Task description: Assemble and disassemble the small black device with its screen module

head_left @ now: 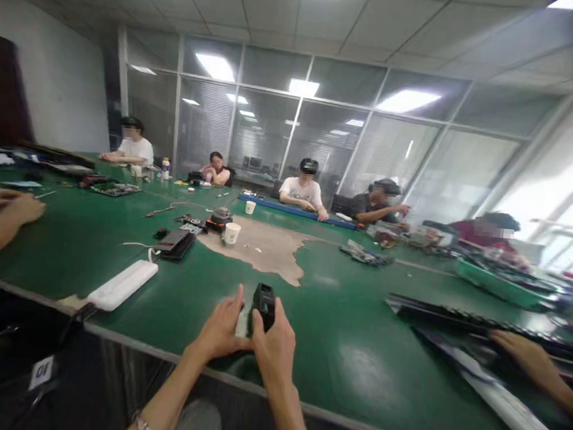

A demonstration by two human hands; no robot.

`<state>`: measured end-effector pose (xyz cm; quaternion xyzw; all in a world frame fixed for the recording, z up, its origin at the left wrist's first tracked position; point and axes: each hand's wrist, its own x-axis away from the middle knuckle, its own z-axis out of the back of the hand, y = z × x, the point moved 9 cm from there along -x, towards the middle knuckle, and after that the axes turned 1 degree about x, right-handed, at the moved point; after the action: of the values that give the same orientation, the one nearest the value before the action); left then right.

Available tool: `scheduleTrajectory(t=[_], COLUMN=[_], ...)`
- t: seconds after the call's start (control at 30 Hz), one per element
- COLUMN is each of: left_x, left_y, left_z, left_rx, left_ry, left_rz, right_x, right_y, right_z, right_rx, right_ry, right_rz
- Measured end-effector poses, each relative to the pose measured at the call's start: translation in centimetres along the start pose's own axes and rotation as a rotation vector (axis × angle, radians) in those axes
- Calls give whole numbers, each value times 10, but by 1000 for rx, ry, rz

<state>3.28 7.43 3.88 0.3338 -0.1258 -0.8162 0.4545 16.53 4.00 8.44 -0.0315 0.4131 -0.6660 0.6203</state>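
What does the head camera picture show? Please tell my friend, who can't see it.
A person's right hand holds a small black device at a green table, with the left hand close beside it. Beyond are two paper cups, and five people are around the table's far side.

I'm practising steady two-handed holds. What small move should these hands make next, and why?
Probably bring the left hand's raised finger against the near side of the black device, for a steadier hold: the right hand grips it between thumb and fingers, while that raised finger stands apart from it.
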Motion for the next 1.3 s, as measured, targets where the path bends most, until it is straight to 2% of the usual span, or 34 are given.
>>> scheduleTrajectory(t=[0.17,0.47,0.7,0.97,1.13,1.3], left_x=[0,-1,0,-1,-1,-2], left_y=[-3,3,5,12,10,8], left_z=[-2,2,1,1,0,-1], left_rx=[2,-1,-10,-30,-21,-10], left_ry=[-30,-49,-91,-102,-98,-97], left_rz=[12,6,16,-22,-13,13], right_x=[6,28,19,25,13,-4], right_y=[-4,15,10,17,7,2], right_z=[-8,-29,-21,-30,-15,21], right_rx=[27,84,32,11,-44,-105], right_ry=[-11,-43,11,-11,11,97], right_rz=[40,60,67,69,44,45])
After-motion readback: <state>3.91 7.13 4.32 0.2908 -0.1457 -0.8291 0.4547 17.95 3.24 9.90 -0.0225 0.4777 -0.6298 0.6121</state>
